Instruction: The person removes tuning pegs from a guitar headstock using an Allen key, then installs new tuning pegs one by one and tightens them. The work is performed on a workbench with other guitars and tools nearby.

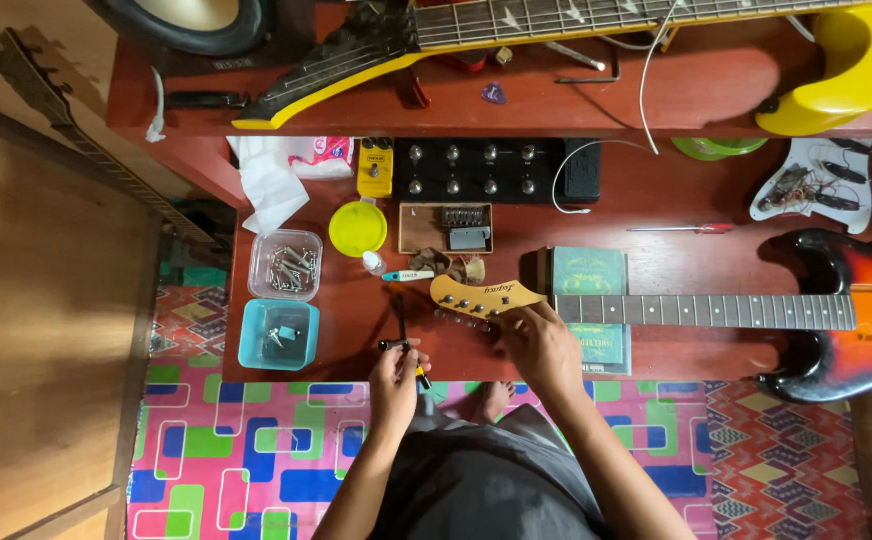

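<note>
Headstock of a sunburst guitar lies flat near the front edge of the red desk, its neck running right over a green packet. The right hand curls over the tuner pegs below the headstock, fingers pressed on them. The left hand pinches a small black tool at the desk edge. Doing this well probably means steadying the headstock while the tool works. Two clear boxes of small metal parts sit just left.
</note>
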